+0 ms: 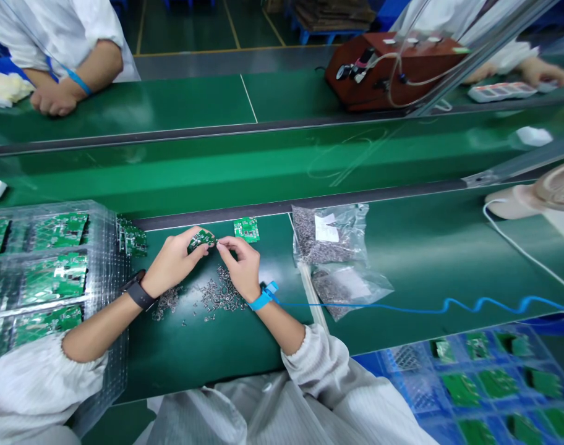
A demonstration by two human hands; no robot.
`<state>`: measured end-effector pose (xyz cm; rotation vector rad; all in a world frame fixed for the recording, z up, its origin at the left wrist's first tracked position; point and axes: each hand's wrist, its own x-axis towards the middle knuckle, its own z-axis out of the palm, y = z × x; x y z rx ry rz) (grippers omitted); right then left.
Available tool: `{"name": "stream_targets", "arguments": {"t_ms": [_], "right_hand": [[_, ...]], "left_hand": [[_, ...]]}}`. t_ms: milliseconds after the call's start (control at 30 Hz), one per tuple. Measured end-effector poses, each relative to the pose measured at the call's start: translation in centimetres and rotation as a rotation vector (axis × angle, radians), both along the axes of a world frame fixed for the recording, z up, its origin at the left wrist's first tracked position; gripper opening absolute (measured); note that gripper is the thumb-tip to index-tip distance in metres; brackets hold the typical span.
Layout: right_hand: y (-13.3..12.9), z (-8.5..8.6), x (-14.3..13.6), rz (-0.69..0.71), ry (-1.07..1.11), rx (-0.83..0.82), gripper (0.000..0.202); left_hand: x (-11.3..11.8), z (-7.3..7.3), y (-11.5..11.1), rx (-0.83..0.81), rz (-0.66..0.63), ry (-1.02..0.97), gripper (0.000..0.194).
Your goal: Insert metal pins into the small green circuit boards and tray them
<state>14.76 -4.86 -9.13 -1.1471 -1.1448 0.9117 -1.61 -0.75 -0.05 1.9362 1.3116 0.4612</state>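
Observation:
My left hand [174, 259] grips a small green circuit board [201, 239] between thumb and fingers, tilted above the bench. At the board's right edge, my right hand [242, 262] pinches with thumb and forefinger; a tiny dark part seems to be at the fingertips, too small to name. Below the hands lies a loose pile of small metal parts [222, 290], with a smaller heap [167, 303] by my left wrist. Just behind my right hand, a second circuit board [247, 229] lies flat on the green bench.
Clear trays of boards [54, 278] are stacked at left. Right of my hands lie two plastic bags of parts [331, 235]. A blue coiled cord [449, 304] runs from my right wristband. A blue crate [402, 364] holds boards at lower right. Across the belt, a person's hands [54, 99] rest.

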Motion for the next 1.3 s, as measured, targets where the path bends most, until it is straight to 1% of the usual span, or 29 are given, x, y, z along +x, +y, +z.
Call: {"name": "stream_targets", "arguments": {"t_ms": [200,333,567,667,867,1033,1100,1167,1233,1300], "right_hand": [[-0.3,0.8,0.2,0.033,-0.057,0.006,0.013],[-0.2,0.8,0.2,0.026,-0.061,-0.001,0.012],[-0.2,0.9,0.4,0.032,-0.120,0.015,0.013],[-0.2,0.7,0.4,0.040,-0.093,-0.007,0.013],[-0.2,0.2,0.2,0.082,0.082,-0.082,0.012],[-0.3,0.3,0.1,0.071,0.093,-0.085,0.010],[-0.2,0.4,0.2,0.070,0.117,-0.096,0.011],[-0.1,0.6,0.3,0.066,0.155,-0.103,0.013],[0.0,0.8,0.4,0.073,0.167,-0.100,0.018],[-0.1,0.9,0.5,0.103,0.099,-0.093,0.017]], "left_hand": [[0.2,0.2,-0.1,0.057,-0.046,0.035,0.020],[0.2,0.1,-0.2,0.108,-0.046,0.090,0.020],[0.2,0.1,-0.5,0.128,-0.081,0.121,0.021],[0.1,0.2,-0.6,0.128,-0.089,0.126,0.019],[0.0,0.2,-0.7,0.140,-0.084,0.116,0.017],[0.1,0.1,-0.8,0.125,-0.073,0.092,0.020],[0.1,0.0,-0.6,0.066,-0.061,0.034,0.021],[0.2,-0.2,0.0,-0.096,-0.020,-0.131,0.023],[0.2,-0.3,0.8,-0.285,0.096,-0.361,0.027],[0.0,-0.2,1.7,-0.389,0.263,-0.551,0.033]]}}
